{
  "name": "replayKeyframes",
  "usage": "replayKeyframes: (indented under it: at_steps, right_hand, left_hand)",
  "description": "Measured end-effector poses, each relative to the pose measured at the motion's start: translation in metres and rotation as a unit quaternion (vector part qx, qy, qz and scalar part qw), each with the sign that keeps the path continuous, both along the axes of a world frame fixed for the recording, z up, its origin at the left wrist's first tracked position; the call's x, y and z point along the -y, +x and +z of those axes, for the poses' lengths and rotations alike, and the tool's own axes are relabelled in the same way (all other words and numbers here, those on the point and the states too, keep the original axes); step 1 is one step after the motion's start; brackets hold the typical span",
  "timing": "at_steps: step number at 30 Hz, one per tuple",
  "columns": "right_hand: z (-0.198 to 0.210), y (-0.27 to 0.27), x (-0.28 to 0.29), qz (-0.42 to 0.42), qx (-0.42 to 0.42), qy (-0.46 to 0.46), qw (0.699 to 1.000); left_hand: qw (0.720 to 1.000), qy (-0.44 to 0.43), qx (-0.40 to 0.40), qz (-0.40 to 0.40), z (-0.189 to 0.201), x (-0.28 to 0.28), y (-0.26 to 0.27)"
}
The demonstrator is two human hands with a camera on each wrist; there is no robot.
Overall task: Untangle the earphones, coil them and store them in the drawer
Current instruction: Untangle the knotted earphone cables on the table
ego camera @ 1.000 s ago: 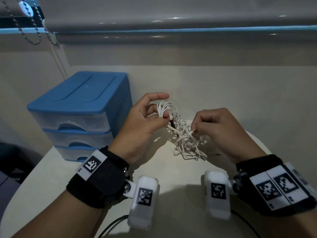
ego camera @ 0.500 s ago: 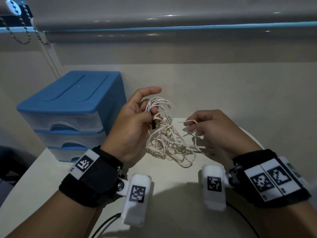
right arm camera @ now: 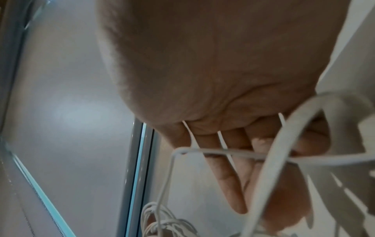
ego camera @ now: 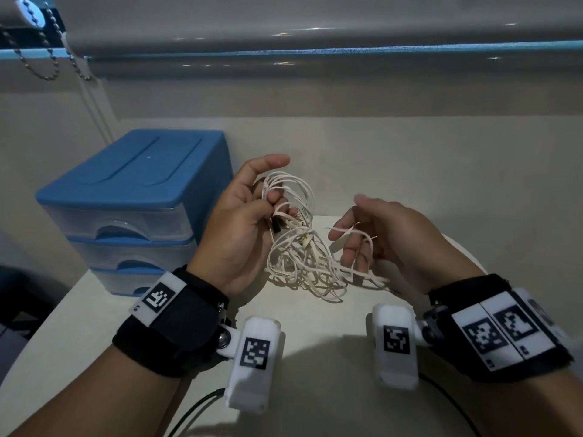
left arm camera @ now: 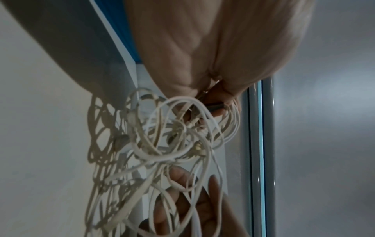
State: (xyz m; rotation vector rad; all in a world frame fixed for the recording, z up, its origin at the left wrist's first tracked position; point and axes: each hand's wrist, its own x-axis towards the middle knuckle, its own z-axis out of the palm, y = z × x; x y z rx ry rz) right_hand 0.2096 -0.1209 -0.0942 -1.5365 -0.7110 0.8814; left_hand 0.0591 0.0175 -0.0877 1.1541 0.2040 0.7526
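A tangle of white earphones (ego camera: pixel 303 257) hangs from my left hand (ego camera: pixel 271 197), and its lower loops lie on the white table (ego camera: pixel 315 367). The left thumb and fingers are curled round the upper loops and a small dark plug. My right hand (ego camera: pixel 350 225) is just right of the tangle, fingers spread and nearly straight, with thin strands draped over them. In the left wrist view the earphones (left arm camera: pixel 162 152) dangle below the palm. In the right wrist view cord strands (right arm camera: pixel 223 152) cross the straight fingers. The blue drawer unit (ego camera: pixel 132 197) stands at the left, its drawers closed.
The table is pushed against a beige wall below a window blind. A bead chain (ego camera: pixel 47 58) hangs at the upper left. The table's curved edge runs close on the left and right. Dark cables trail off my wrist cameras near the front edge.
My right hand has let go of its pinch on a strand and spread its fingers, drawing a loop out to the right. The left hand keeps its grip on the bundle.
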Motion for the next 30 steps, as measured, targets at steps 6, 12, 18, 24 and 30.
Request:
replayKeyframes:
  at_steps: [6, 12, 18, 24, 30]
  right_hand:
    - [-0.002, -0.012, 0.005, 0.148, 0.104, -0.044, 0.983]
    - [-0.003, -0.013, 0.003, 0.103, 0.215, -0.031, 0.971]
    - [-0.004, 0.006, -0.001, -0.046, 0.194, 0.035, 0.979]
    - [0.001, 0.004, 0.000, -0.051, 0.118, 0.075, 0.989]
    - [0.003, -0.004, -0.002, -0.050, 0.035, 0.104, 0.993]
  left_hand:
    - [0.999, -0.020, 0.041, -0.022, 0.000, 0.000, 0.000]
    - [0.996, -0.036, 0.051, -0.061, -0.001, 0.000, -0.002]
    - [0.990, 0.106, -0.082, 0.040, -0.006, -0.004, -0.001]
    - [0.946, 0.218, -0.230, 0.071, -0.012, -0.005, 0.001]
    - [0.970, 0.100, -0.222, -0.023, -0.015, -0.002, 0.003]
